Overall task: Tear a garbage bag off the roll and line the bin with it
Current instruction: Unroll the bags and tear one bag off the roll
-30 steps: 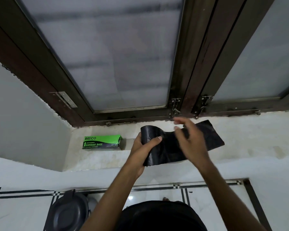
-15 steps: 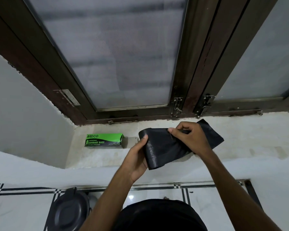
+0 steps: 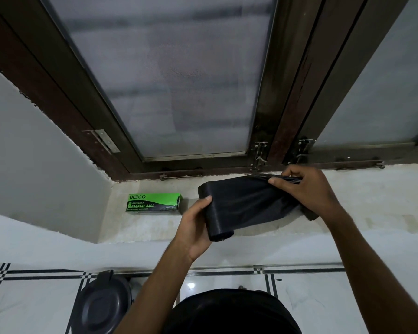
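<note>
A black roll of garbage bags [image 3: 214,215] is held above the stone window sill [image 3: 362,201]. My left hand [image 3: 196,225] grips the rolled part from the left side. A length of black bag [image 3: 253,203] is stretched out from the roll to the right. My right hand [image 3: 307,189] pinches the far upper edge of that length near the window frame. The dark round bin [image 3: 101,307], with its lid on, stands on the floor at the lower left, well below both hands.
A green and black garbage bag box [image 3: 153,202] lies on the sill left of the roll. Dark wooden window frames with metal latches [image 3: 260,155] stand right behind the hands. A grey wall [image 3: 34,177] closes the left side. White floor tiles with black lines lie below.
My right hand has closed on the loose bag and pulled it up and to the right, drawing the bag taut. The left hand keeps hold of the roll.
</note>
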Available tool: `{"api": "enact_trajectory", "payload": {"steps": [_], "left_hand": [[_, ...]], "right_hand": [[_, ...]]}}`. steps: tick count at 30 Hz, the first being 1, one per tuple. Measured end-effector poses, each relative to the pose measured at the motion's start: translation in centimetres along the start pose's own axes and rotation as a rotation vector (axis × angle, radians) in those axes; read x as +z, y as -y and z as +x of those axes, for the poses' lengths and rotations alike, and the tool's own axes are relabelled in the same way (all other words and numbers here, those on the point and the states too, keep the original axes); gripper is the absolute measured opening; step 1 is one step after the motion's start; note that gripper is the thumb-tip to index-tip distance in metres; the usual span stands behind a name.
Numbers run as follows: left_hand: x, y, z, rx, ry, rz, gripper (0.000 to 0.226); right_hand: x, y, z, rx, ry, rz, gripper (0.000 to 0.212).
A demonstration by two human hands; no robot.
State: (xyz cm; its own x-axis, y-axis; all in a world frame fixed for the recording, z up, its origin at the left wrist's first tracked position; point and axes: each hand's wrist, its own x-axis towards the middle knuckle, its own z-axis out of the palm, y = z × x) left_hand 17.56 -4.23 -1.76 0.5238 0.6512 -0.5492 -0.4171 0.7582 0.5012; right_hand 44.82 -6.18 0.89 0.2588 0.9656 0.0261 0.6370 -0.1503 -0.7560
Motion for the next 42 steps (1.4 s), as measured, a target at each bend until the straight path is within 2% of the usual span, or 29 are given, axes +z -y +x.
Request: {"api": "enact_trajectory", "payload": {"steps": [5, 10, 13, 17, 19, 22, 24, 27, 29, 32, 34, 36, 38, 42], "left_hand": [[0.2, 0.1, 0.8, 0.067, -0.130, 0.164, 0.048], [0.5, 0.4, 0.8, 0.074, -0.099, 0.126, 0.047], [0.7, 0.2, 1.0, 0.066, -0.097, 0.124, 0.043], [1.0, 0.1, 1.2, 0.083, -0.118, 0.227, 0.041], [1.0, 0.0, 1.1, 0.102, -0.104, 0.274, 0.035], [1.0, -0.2, 1.0, 0.101, -0.108, 0.274, 0.027], [0.9, -0.3, 1.0, 0.094, -0.096, 0.273, 0.031], [1.1, -0.4, 0.9, 0.082, -0.063, 0.235, 0.037], [1.1, -0.5, 0.9, 0.077, -0.046, 0.184, 0.041], [0.7, -0.7, 0.9, 0.079, -0.028, 0.220, 0.047], [0.5, -0.5, 1.1, 0.103, -0.067, 0.306, 0.044], [0.6, -0.3, 1.4, 0.128, -0.143, 0.360, 0.036], [0.7, -0.1, 1.5, 0.155, -0.227, 0.369, 0.030], [0.9, -0.1, 1.5, 0.215, -0.293, 0.422, 0.025]], "right_hand": [[-1.9, -0.9, 0.8, -0.078, -0.049, -0.265, 0.035], [-3.9, -1.5, 1.7, -0.144, -0.140, -0.482, 0.038], [-4.2, -1.7, 2.1, -0.150, -0.181, -0.557, 0.032], [-2.9, -1.9, 1.9, -0.181, -0.123, -0.696, 0.019], [-1.3, -1.0, 1.2, -0.208, -0.137, -0.647, 0.020], [1.5, 1.6, 0.1, -0.254, -0.111, -0.413, 0.026], [3.1, 3.1, -0.4, -0.234, 0.034, -0.194, 0.038], [5.2, 3.7, -0.3, -0.111, 0.354, 0.137, 0.059], [6.2, 3.0, 0.1, -0.008, 0.494, 0.284, 0.056], [6.5, 2.2, 0.5, 0.044, 0.570, 0.331, 0.044], [6.2, 2.0, 0.6, 0.032, 0.581, 0.315, 0.045], [5.9, 2.4, 0.5, 0.010, 0.580, 0.258, 0.032], [6.2, 2.7, 0.5, -0.037, 0.528, 0.190, 0.025], [7.0, 2.4, -0.2, -0.102, 0.350, 0.004, 0.028]]}}
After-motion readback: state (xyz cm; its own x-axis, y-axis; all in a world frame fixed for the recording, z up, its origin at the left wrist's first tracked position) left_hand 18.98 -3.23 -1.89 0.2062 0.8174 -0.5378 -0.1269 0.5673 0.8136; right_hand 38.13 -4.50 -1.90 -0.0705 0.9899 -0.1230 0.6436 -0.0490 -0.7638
